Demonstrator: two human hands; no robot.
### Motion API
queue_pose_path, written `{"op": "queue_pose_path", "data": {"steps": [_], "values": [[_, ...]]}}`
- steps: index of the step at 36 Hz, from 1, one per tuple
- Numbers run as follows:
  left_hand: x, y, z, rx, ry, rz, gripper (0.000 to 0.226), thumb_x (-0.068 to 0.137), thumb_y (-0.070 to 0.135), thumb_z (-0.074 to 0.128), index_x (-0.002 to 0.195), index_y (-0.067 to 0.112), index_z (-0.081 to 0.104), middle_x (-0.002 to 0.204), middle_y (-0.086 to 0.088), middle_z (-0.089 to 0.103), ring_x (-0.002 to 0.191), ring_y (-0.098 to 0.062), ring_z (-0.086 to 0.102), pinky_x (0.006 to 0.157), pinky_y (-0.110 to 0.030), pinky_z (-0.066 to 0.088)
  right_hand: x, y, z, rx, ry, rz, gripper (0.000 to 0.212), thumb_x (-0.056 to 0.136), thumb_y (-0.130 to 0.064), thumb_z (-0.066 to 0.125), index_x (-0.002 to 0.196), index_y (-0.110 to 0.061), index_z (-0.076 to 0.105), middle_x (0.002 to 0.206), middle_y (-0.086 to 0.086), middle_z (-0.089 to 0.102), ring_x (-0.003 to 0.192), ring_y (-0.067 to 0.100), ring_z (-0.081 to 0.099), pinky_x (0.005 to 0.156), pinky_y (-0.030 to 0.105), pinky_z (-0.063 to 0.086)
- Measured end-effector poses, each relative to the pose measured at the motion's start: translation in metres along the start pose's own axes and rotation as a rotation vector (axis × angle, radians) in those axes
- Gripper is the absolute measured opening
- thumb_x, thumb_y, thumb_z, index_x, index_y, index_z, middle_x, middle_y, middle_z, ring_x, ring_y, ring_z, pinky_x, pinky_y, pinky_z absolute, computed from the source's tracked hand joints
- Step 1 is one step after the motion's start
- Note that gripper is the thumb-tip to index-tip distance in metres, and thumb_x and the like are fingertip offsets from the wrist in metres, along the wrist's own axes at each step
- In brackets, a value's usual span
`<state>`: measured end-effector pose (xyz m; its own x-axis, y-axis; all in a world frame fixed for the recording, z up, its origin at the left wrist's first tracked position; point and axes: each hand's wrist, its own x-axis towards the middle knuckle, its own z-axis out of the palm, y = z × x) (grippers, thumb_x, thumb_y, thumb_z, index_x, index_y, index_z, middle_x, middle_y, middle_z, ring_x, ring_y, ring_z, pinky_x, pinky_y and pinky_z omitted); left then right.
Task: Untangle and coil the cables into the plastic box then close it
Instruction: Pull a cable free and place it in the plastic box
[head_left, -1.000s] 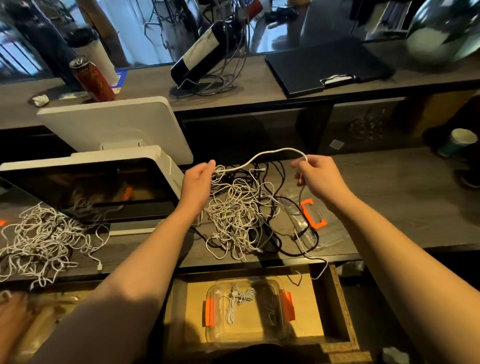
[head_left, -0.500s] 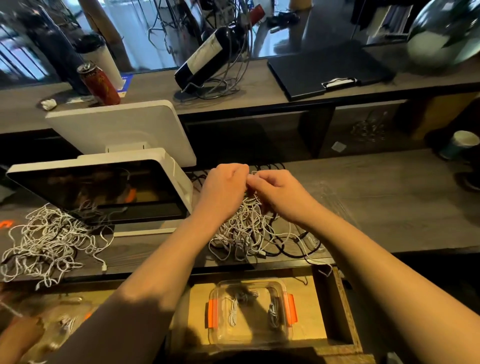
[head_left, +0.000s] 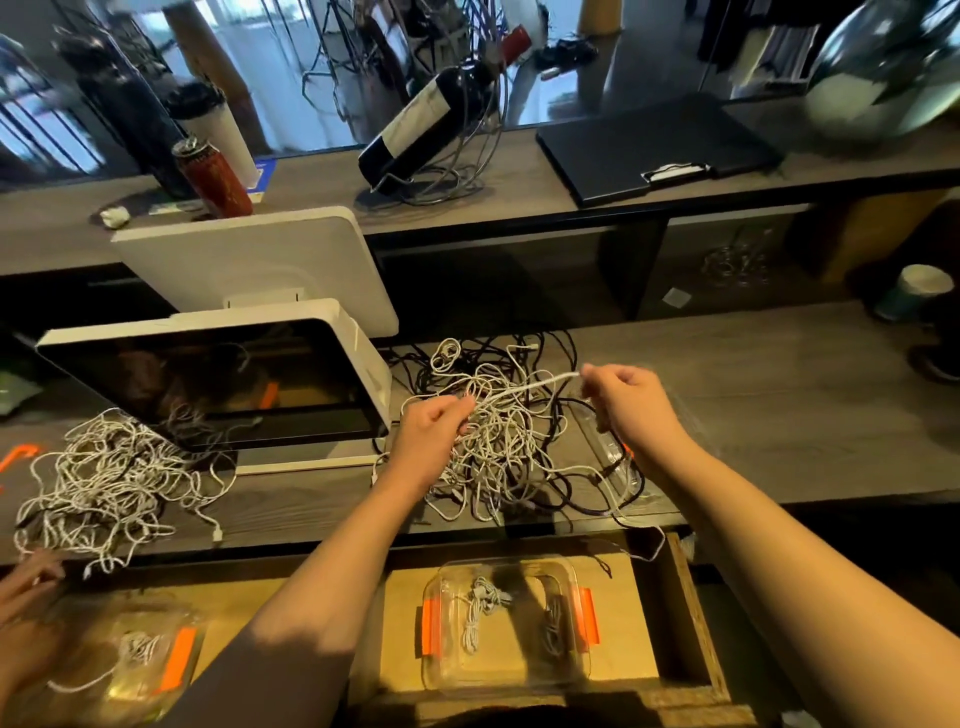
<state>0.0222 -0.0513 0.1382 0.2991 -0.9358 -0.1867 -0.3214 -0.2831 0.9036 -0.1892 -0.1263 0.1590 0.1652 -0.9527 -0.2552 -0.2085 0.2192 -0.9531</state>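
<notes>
Your left hand (head_left: 434, 426) and right hand (head_left: 626, 397) each pinched the same white cable (head_left: 524, 389), stretched taut between them just above the tangled cable pile (head_left: 509, 457) on the wooden counter (head_left: 779, 395). Plastic box (head_left: 506, 623) sat open in the drawer (head_left: 691, 623) below the pile, two small coiled cables inside. Its clear lid (head_left: 618, 467) lay on the counter under your right wrist, partly beneath the tangle. A second white tangle (head_left: 109, 483) lay at left, in front of the screen terminal (head_left: 218, 384).
</notes>
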Motion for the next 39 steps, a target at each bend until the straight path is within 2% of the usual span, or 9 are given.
{"op": "queue_pose_path", "data": {"steps": [5,11,14,17,20,23,26,33,39], "values": [[-0.006,0.022,0.000,-0.019,0.003,0.084,0.008,0.095,0.028,0.066,0.095,0.020,0.063,0.053,0.012,0.044,0.050,-0.011,0.038,0.056,-0.026,0.035,-0.001,0.017,-0.002,-0.089,0.023,0.048,0.020,0.100,-0.013,0.049,0.090,-0.012,0.065,0.083,0.009,0.062,0.075,0.019,0.055,0.069,0.033,0.048],[-0.017,0.046,0.015,0.205,-0.098,0.139,0.010,0.100,0.029,0.056,0.109,0.031,0.055,0.057,0.009,0.047,0.041,-0.001,0.036,0.046,-0.022,0.032,-0.025,0.001,0.016,-0.224,0.044,-0.139,0.036,0.102,-0.038,0.045,0.095,-0.016,0.073,0.088,0.000,0.072,0.087,0.017,0.065,0.081,0.039,0.050],[-0.022,0.048,0.023,0.295,-0.092,0.158,0.015,0.106,0.026,0.043,0.108,0.034,0.055,0.060,0.008,0.047,0.042,-0.003,0.035,0.046,-0.023,0.030,-0.040,-0.007,0.023,-0.367,-0.089,-0.214,0.048,0.100,-0.049,0.042,0.088,-0.016,0.074,0.080,0.005,0.073,0.075,0.021,0.067,0.072,0.038,0.052],[-0.025,0.049,0.029,0.236,-0.063,0.138,0.018,0.107,0.025,0.040,0.109,0.029,0.058,0.065,0.007,0.051,0.046,-0.003,0.039,0.045,-0.020,0.033,-0.044,-0.002,0.025,-0.360,-0.223,-0.198,0.044,0.100,-0.044,0.051,0.071,-0.015,0.067,0.058,0.003,0.059,0.051,0.012,0.049,0.055,0.032,0.040],[-0.025,0.040,0.032,0.139,-0.045,0.135,0.025,0.105,0.032,0.043,0.099,0.025,0.066,0.077,0.011,0.062,0.066,-0.007,0.057,0.068,-0.024,0.049,-0.043,0.007,0.021,-0.194,-0.177,-0.210,0.048,0.098,-0.038,0.057,0.065,-0.003,0.057,0.054,-0.002,0.044,0.050,0.009,0.039,0.052,0.029,0.033],[-0.028,0.024,0.031,0.171,-0.030,0.052,0.056,0.105,0.048,0.040,0.067,0.017,0.067,0.041,0.012,0.043,0.042,-0.009,0.044,0.059,-0.019,0.039,-0.043,0.008,0.014,-0.049,-0.103,-0.195,0.043,0.098,-0.036,0.058,0.066,-0.007,0.053,0.052,-0.003,0.036,0.045,0.008,0.030,0.044,0.018,0.028],[-0.027,0.002,0.029,0.202,-0.076,-0.055,0.066,0.103,0.057,0.034,0.052,0.018,0.053,0.037,0.009,0.037,0.036,-0.010,0.036,0.056,-0.024,0.036,-0.040,0.011,0.008,0.018,-0.058,-0.188,0.039,0.099,-0.033,0.059,0.067,-0.010,0.053,0.054,0.002,0.033,0.045,0.009,0.029,0.043,0.016,0.028],[-0.025,-0.028,0.019,0.150,0.067,-0.213,0.057,0.102,0.054,0.040,0.055,0.020,0.043,0.051,0.001,0.043,0.044,-0.014,0.049,0.061,-0.028,0.042,-0.026,0.020,-0.017,0.111,0.098,-0.094,0.047,0.099,-0.032,0.058,0.056,-0.021,0.041,0.051,-0.002,0.034,0.047,0.013,0.030,0.048,0.024,0.031],[-0.025,-0.028,0.013,-0.049,0.225,-0.231,0.047,0.099,0.053,0.048,0.065,0.021,0.044,0.054,0.005,0.033,0.049,-0.013,0.029,0.056,-0.032,0.026,-0.015,0.039,-0.029,-0.043,0.066,-0.062,0.039,0.099,-0.030,0.058,0.065,-0.012,0.051,0.055,0.001,0.039,0.049,0.011,0.033,0.049,0.025,0.032]]}}
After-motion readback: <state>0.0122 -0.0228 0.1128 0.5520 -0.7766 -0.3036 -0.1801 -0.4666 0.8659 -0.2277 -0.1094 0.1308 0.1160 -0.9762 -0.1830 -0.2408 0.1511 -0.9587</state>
